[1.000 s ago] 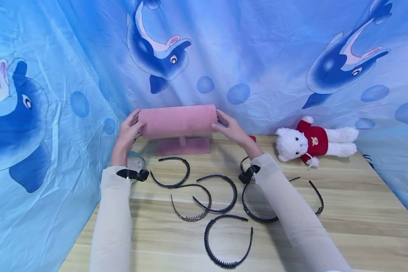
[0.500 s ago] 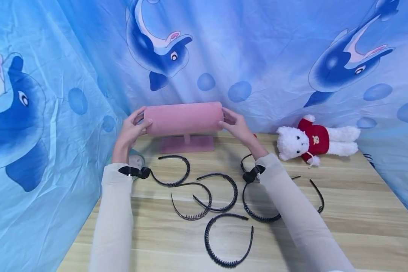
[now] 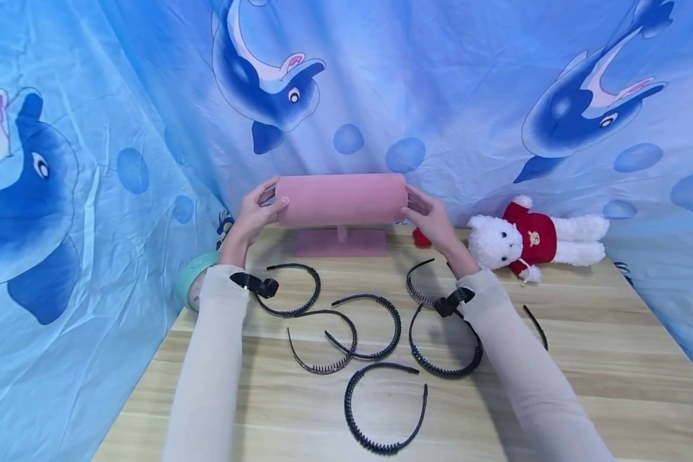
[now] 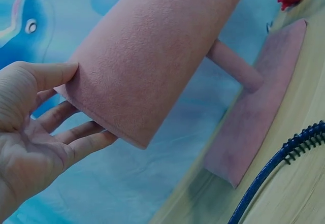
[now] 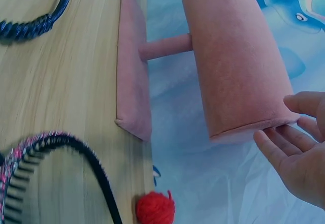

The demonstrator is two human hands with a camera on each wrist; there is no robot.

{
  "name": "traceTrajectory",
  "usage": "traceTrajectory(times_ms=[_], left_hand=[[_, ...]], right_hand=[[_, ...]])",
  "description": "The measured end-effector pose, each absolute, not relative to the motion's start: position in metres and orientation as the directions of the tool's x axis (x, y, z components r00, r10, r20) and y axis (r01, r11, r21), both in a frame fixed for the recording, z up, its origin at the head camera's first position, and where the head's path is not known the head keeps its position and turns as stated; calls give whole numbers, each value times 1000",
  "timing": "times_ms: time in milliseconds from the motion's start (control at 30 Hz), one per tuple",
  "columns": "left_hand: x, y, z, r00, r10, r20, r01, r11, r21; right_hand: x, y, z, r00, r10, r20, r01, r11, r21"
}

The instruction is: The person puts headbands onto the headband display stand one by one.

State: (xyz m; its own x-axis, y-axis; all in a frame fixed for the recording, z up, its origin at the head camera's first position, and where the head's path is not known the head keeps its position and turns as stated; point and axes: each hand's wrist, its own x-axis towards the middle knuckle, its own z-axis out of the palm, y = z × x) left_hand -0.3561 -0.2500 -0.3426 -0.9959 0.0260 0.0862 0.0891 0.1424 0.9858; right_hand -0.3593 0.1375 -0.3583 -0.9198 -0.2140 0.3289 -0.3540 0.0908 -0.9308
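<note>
A pink velvety roll display stand (image 3: 342,200), a thick horizontal cylinder on a short post, has a flat rectangular base (image 3: 341,244) at the back of the table. My left hand (image 3: 258,210) grips its left end; in the left wrist view the thumb lies on the cylinder's surface and the fingers reach across the end face. At the opposite end my right hand (image 3: 429,216) holds it likewise, thumb in front, fingers (image 5: 278,150) against the end. Several dark toothed headbands lie nearer, including one (image 3: 375,327) in the middle and another (image 3: 381,446) at the front.
A white plush bear (image 3: 525,239) in a red sweater lies at the back right. Beside my right hand sits a small red yarn ball (image 3: 421,238). A teal rounded object (image 3: 190,282) stands by the left curtain. Blue dolphin curtains (image 3: 369,83) surround the wooden table (image 3: 300,410).
Both hands have moved right together with the pink stand. The red ball shows more beside the right hand, and the teal object has come out from behind the left arm. The headbands have stayed put.
</note>
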Motion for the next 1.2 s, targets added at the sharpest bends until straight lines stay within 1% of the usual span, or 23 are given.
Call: traceTrajectory(times_ms=[267, 467, 667, 867, 967, 1033, 1133, 1200], left_hand=[[-364, -227, -347, -991, 76, 111, 118, 86, 989], [-368, -213, -348, -990, 78, 117, 124, 94, 988], [-367, -204, -342, -992, 79, 98, 105, 81, 991], [-359, -201, -331, -994, 78, 80, 87, 80, 993], [-362, -202, -335, -993, 75, 93, 99, 82, 992], [-367, -202, -339, -992, 72, 106, 113, 100, 989], [-375, -204, -345, -990, 68, 123, 133, 155, 979], [-375, -203, -342, -989, 71, 127, 138, 187, 973]], right_hand=[[-354, 155, -358, -928, -128, 349, -360, 75, -930], [-342, 163, -347, -933, -99, 345, -356, 135, -925], [-341, 170, -346, -925, -92, 368, -378, 143, -915], [-344, 172, -347, -920, -117, 373, -388, 160, -908], [-351, 175, -354, -922, -127, 366, -386, 223, -895], [-352, 175, -357, -915, -124, 384, -403, 318, -858], [-341, 170, -358, -883, -140, 447, -456, 473, -754], [-327, 164, -356, -856, -193, 480, -501, 542, -675]])
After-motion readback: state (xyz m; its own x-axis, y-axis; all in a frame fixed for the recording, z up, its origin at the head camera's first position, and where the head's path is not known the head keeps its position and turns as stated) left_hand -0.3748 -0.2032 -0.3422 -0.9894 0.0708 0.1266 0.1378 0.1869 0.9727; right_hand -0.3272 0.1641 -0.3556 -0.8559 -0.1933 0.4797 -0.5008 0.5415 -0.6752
